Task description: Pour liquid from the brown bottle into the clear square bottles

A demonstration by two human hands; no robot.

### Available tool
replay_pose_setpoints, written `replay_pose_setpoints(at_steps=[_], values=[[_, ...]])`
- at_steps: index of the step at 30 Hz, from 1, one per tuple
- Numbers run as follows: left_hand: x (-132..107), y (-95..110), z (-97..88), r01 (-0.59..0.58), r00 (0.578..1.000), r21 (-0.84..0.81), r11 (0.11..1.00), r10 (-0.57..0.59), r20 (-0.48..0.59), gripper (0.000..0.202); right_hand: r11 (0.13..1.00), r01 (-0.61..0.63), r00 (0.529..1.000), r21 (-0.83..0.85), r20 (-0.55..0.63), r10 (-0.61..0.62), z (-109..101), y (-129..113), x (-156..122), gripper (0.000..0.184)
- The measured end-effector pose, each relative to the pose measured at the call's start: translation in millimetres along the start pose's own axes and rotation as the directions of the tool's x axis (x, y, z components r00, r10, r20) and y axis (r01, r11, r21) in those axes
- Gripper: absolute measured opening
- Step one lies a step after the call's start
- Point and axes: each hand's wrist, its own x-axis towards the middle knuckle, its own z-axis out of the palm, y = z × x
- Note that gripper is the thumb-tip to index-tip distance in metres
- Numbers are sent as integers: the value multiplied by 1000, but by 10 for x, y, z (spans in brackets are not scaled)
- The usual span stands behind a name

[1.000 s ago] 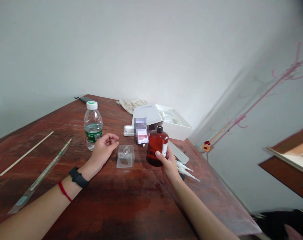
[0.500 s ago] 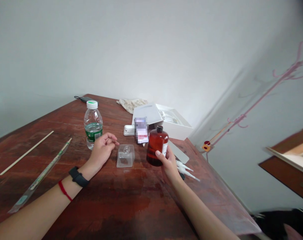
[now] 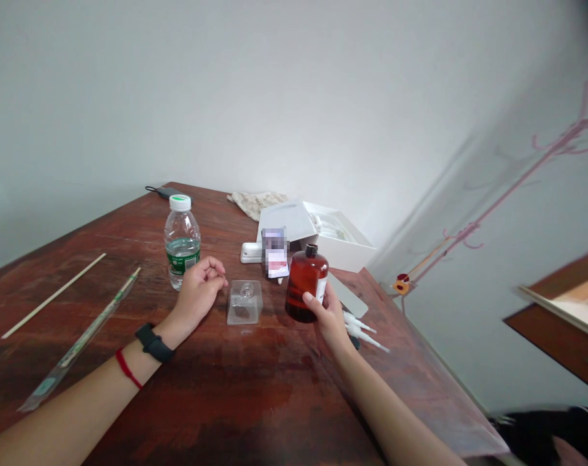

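Note:
My right hand [image 3: 330, 314] is wrapped round an uncapped brown bottle [image 3: 306, 281] with a white label, held upright. Dark liquid shows in its lower part. My left hand [image 3: 201, 285] rests by the table, its fingers loosely curled, a little apart from the thumb, and nothing in them. Just right of its fingertips stands a small clear square plastic container [image 3: 244, 312] with a round fitting on it. Behind the left hand is a clear water bottle [image 3: 182, 243] with a green label and white cap, partly full.
White nozzle-like pieces [image 3: 364, 329] lie beyond my right wrist. A phone [image 3: 275, 252] leans near a white box [image 3: 342, 249] at the back. On the left lie a bare chopstick [image 3: 54, 296] and wrapped chopsticks [image 3: 87, 336]. The wooden table's [image 3: 216, 395] right edge slopes away.
Hardly anything differs: the whole view has shifted very slightly. Both hands keep their places, and the brown bottle stays in my right hand.

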Motion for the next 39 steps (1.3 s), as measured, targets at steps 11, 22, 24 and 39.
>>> replay_pose_setpoints(at_steps=[11,22,24,39], values=[[8,-14,6,32,999,38,999,-32,-1,15,1000,8,1000,-5,0,-8,11,-11,4,57],[19,-51,7,45,999,45,998,-45,8,13,1000,-6,1000,-10,-8,5,18,-19,-10,58],[19,-49,7,45,999,50,998,-46,8,13,1000,-8,1000,-11,-4,8,19,-21,-13,57],[4,-32,15,26,1000,41,999,-26,-9,11,1000,-5,1000,-11,-2,4,49,-64,-22,54]])
